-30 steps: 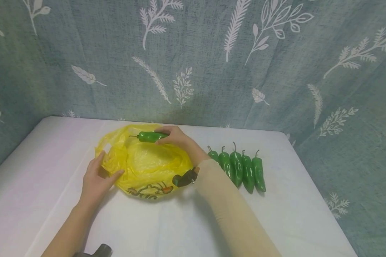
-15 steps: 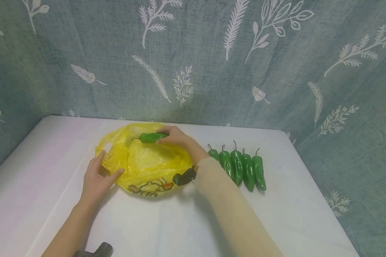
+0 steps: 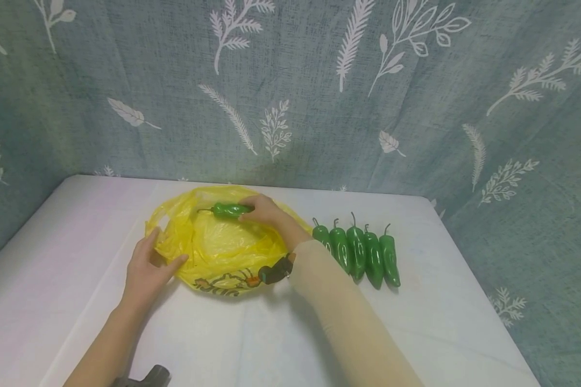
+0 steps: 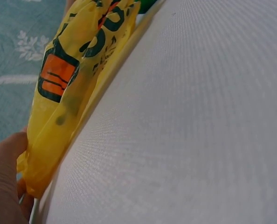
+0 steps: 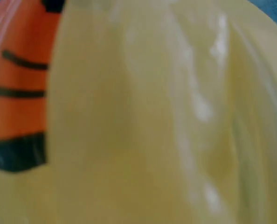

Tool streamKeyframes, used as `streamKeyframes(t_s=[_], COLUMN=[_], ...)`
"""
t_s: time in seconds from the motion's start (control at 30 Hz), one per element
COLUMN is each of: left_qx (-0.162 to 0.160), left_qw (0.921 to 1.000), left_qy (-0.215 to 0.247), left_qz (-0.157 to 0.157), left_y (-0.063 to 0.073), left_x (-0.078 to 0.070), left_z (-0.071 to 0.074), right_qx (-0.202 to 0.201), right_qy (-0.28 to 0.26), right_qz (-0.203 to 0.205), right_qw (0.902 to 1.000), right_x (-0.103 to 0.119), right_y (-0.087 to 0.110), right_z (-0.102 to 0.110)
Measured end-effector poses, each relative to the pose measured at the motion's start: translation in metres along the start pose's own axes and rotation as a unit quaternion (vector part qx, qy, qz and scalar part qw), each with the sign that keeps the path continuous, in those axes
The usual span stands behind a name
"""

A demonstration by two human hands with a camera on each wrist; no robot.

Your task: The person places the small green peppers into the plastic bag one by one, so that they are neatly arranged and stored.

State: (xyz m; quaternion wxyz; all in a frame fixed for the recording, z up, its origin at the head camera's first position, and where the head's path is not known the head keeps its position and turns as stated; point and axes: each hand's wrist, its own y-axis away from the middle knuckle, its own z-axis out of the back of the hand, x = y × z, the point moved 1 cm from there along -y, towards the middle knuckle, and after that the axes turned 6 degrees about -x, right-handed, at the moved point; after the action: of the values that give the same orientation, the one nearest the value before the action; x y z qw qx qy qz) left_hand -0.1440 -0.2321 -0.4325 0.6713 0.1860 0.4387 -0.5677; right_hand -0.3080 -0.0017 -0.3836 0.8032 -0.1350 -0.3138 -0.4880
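Note:
In the head view, a yellow plastic bag (image 3: 227, 242) lies on the white table with its mouth spread wide. My right hand (image 3: 263, 212) reaches over the mouth and grips a green pepper (image 3: 228, 210) by one end, its stem pointing left. Whether the pepper touches the bag's inside, I cannot tell. At the bag's left side, my left hand (image 3: 147, 269) holds the gathered plastic between fingers and thumb. The left wrist view shows that hand (image 4: 8, 168) around the end of the yellow bag (image 4: 59, 112). Bag plastic (image 5: 129, 116) fills the right wrist view, hiding the right hand.
Several green peppers (image 3: 374, 258) lie side by side to the right of the bag, stems away from me; my right sleeve (image 3: 339, 301) partly covers the nearest ones. A patterned blue-green curtain (image 3: 290, 107) stands behind the white table (image 3: 213, 344).
My right hand and the pepper have shifted slightly to the right and down over the bag's mouth. The left hand has stayed nearly still on the bag.

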Motion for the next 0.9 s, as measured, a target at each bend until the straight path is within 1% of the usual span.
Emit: streamKeyframes(t_s=[0.17, 0.4, 0.5, 0.6, 0.7, 0.9], left_qx=[0.003, 0.006, 0.006, 0.006, 0.007, 0.008], left_qw=[1.0, 0.9999, 0.9999, 1.0, 0.9999, 0.9999], left_qy=[-0.002, -0.007, -0.005, -0.003, -0.004, -0.004], left_qz=[0.003, 0.011, 0.008, 0.005, 0.006, 0.011], left_y=[0.0002, 0.001, 0.0011, 0.0015, 0.0016, 0.0009], left_x=[-0.0007, -0.0037, -0.0041, -0.0039, -0.0033, -0.0019], left_z=[0.0002, 0.0009, 0.0016, 0.0023, 0.0026, 0.0017], right_qx=[-0.014, -0.038, -0.045, -0.047, -0.046, -0.042], right_qy=[-0.007, -0.001, -0.027, -0.072, -0.105, -0.124], right_qz=[-0.013, -0.033, -0.041, -0.048, -0.048, -0.03], right_qw=[0.9998, 0.9988, 0.9978, 0.9951, 0.9923, 0.991], right_x=[0.0015, 0.0016, 0.0004, 0.0, 0.0007, 0.001], right_y=[0.0022, 0.0009, 0.0005, 0.0013, 0.0028, 0.0059], right_z=[-0.0007, -0.0008, -0.0006, 0.0002, 0.0024, 0.0065])
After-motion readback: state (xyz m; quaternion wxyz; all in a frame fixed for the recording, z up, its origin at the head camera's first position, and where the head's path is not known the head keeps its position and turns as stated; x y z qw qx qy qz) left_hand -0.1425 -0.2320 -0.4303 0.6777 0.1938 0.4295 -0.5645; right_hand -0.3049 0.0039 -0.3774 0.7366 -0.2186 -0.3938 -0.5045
